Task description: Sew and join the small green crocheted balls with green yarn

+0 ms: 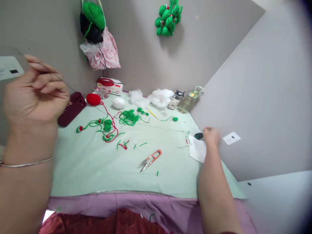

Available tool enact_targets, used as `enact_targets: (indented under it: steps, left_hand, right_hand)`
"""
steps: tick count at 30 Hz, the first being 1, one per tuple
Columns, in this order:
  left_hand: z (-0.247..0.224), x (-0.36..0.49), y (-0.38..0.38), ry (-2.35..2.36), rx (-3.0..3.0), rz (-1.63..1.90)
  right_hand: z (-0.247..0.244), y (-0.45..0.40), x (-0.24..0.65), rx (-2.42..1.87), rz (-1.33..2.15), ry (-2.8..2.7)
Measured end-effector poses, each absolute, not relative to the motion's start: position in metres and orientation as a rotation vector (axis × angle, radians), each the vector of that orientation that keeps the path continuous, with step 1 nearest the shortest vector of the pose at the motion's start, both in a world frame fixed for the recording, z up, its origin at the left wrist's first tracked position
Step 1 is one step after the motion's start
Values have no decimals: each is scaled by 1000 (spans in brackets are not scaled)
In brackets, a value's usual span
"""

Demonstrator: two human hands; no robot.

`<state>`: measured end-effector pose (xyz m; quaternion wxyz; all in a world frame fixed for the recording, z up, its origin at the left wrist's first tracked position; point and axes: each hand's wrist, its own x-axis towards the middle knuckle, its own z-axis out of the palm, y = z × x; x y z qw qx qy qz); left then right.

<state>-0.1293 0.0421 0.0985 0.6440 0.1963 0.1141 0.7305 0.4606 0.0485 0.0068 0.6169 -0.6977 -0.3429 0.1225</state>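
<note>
My left hand (pixel 36 91) is raised at the left, its fingers pinched on a thin dark thread (pixel 69 86) that trails down to the right. My right hand (pixel 211 136) is at the table's right edge, fingers curled and slightly blurred; what they hold, if anything, is hidden. Just left of it lies a dark spool of thread (pixel 199 136). A white paper (pixel 198 149) sits partly under my right forearm. Orange-handled thread snips (pixel 149 160) rest in the middle of the table with their blades apart.
Green yarn (pixel 129 117), a red yarn ball (pixel 93 99), small crocheted pieces (pixel 107 126), stuffing (pixel 161 98), a yellow crochet hook (pixel 153 113) and a bottle (pixel 188 102) occupy the table. A phone (pixel 72 109) is beside my left wrist. Green crocheted pieces (pixel 168 21) hang on the wall.
</note>
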Motion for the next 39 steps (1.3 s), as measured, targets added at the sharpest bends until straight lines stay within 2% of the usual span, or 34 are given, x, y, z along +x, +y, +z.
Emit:
enact_targets:
  steps: [2, 4, 6, 10, 14, 23, 32, 39]
  left_hand:
    - [106, -97, 40, 87, 552, 1587]
    - [104, -62, 40, 162, 632, 1441]
    - [91, -27, 41, 282, 769, 1295]
    - [54, 28, 42, 386, 924, 1100]
    - [30, 53, 37, 450, 1000, 1026]
    - [18, 52, 39, 539, 1161, 974]
    - [15, 53, 36, 564, 1083, 999]
    - [25, 33, 45, 581, 868, 1143]
  right_hand:
    - [21, 46, 437, -1644, 120, -855]
    - [36, 45, 402, -1667, -97, -1065]
    - [49, 42, 359, -1597, -92, -1231]
    - [56, 27, 273, -1128, 592, -1685]
    - [46, 14, 231, -976, 766, -1671]
    - [34, 16, 229, -969, 773, -1556]
    - [36, 14, 226, -972, 728, -1488]
    - [43, 40, 267, -887, 946, -990]
